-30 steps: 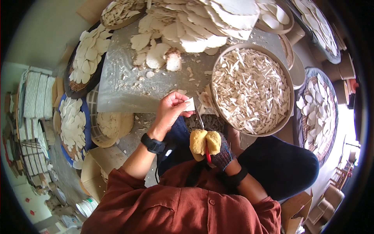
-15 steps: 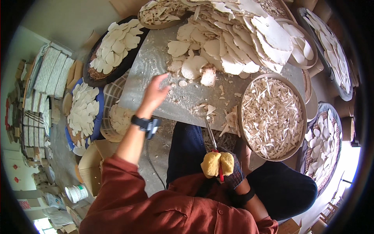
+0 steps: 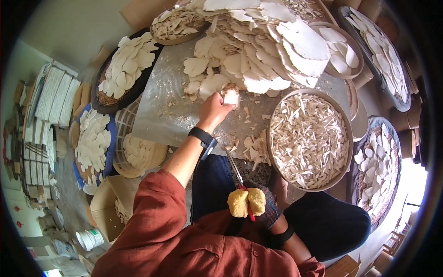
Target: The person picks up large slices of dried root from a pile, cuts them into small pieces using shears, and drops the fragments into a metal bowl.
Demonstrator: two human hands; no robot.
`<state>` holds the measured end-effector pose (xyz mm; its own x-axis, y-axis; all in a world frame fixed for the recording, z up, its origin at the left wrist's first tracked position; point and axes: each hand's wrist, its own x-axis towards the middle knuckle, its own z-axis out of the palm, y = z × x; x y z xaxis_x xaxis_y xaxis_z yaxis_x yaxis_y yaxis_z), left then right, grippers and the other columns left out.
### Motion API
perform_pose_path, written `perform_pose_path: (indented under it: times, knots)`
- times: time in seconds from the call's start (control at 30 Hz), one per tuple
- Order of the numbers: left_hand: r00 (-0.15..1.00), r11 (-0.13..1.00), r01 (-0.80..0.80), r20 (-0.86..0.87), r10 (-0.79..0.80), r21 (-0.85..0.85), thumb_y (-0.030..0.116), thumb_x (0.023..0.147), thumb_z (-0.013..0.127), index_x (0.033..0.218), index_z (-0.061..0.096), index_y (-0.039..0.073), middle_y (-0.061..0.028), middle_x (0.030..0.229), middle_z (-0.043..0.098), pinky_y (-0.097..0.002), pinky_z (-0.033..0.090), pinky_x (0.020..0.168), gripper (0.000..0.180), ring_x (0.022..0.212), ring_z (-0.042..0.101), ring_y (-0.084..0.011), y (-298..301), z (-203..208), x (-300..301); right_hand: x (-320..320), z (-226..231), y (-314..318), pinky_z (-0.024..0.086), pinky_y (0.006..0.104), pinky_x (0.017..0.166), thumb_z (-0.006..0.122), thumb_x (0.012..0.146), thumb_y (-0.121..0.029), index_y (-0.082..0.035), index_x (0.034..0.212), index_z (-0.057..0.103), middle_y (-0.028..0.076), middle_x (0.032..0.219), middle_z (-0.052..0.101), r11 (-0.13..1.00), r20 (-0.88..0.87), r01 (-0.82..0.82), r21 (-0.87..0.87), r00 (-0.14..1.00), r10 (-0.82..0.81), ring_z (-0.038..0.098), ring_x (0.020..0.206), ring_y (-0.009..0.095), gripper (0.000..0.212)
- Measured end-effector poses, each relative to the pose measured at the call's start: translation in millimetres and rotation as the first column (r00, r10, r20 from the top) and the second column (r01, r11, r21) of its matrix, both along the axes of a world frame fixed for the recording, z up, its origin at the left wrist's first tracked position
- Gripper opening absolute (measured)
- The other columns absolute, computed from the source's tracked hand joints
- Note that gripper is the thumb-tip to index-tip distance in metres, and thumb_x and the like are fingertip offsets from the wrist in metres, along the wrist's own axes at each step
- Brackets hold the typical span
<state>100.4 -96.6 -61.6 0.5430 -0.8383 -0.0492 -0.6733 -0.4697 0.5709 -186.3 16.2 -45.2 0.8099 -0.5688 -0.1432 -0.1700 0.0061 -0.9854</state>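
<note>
My left hand (image 3: pixel 215 111) reaches over the metal table, its thumb and fingers closed on a small pale slice (image 3: pixel 230 98) with a rough brown edge. Beside it lie more pale slices, at the foot of a tall heap of large thin dried slices (image 3: pixel 258 51). Down at my lap, my right hand (image 3: pixel 266 207), in a dark knitted glove, is closed round red-handled scissors (image 3: pixel 235 167). Yellow foam padding (image 3: pixel 238 204) is wrapped on the handles and hides part of the fingers. The scissor blades point up toward the table's near edge.
Right on the table stands a round tray of cut strips (image 3: pixel 273 159); a smaller round tray of slices (image 3: pixel 357 69) is behind it. Left are a white plastic basket (image 3: pixel 121 131), a cardboard box (image 3: pixel 102 207) and round trays of slices. Crumbs and scraps (image 3: pixel 254 150) litter the table's near edge.
My left hand has moved right from over the table and closed on the pale slice; before, its fingers were apart. My right hand still holds the scissors at my lap. The view has shifted slightly.
</note>
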Motion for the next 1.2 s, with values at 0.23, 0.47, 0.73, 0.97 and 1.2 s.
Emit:
perform_pose_path:
  times: [0.23,0.47,0.73,0.97,1.2]
  knots:
    - [0.651,0.971,-0.033,-0.742,-0.160,-0.238,0.003,0.081,0.059,0.096,0.047,0.002,-0.0125,0.084,0.063,-0.0226,0.050,0.053,0.019,0.068,0.065,-0.0174,41,42,-20,-14,-57,5,0.047,0.0347,0.084,0.056,0.083,-0.016,0.000,0.106,0.057,0.014,0.102,0.061,0.958,0.020,0.188,0.216,0.980,-0.196,0.060,0.094,0.026,0.028]
    - [0.458,0.981,0.125,-0.869,-0.188,-0.146,0.005,0.087,0.056,0.125,0.043,0.001,-0.0127,0.093,0.064,-0.0267,0.053,0.063,0.040,0.074,0.065,-0.0185,100,51,-79,-6,-53,-1,0.045,0.0320,0.093,0.054,0.088,-0.005,0.000,0.118,0.051,0.011,0.115,0.057,0.944,0.041,0.142,0.299,0.986,-0.161,0.057,0.105,0.019,0.030]
    - [0.352,0.961,-0.181,-0.926,-0.136,-0.210,0.007,0.087,0.055,0.123,0.047,0.001,-0.0106,0.100,0.063,-0.0292,0.055,0.070,0.038,0.085,0.063,-0.0174,102,34,-99,-7,-51,3,0.047,0.0313,0.089,0.063,0.082,-0.006,-0.003,0.114,0.054,0.009,0.110,0.060,0.970,-0.115,0.152,0.189,0.985,-0.131,0.059,0.100,0.019,0.033]
    - [0.373,0.981,-0.125,-0.923,-0.092,-0.148,0.007,0.086,0.055,0.121,0.049,0.001,-0.0116,0.099,0.063,-0.0291,0.055,0.067,0.036,0.082,0.064,-0.0192,100,30,-88,-3,-13,-10,0.050,0.0359,0.075,0.062,0.076,-0.019,-0.004,0.103,0.057,0.015,0.090,0.063,0.989,-0.017,0.120,-0.083,0.992,-0.122,0.062,0.087,0.031,0.031]
    - [0.465,0.977,-0.001,-0.865,-0.190,-0.215,0.005,0.085,0.057,0.112,0.048,0.000,-0.0111,0.094,0.063,-0.0278,0.054,0.066,0.029,0.081,0.063,-0.0175,100,37,-82,-3,-30,-6,0.048,0.0334,0.083,0.062,0.080,-0.014,-0.003,0.107,0.057,0.012,0.100,0.062,0.965,0.076,0.157,0.211,0.981,-0.176,0.061,0.094,0.023,0.030]
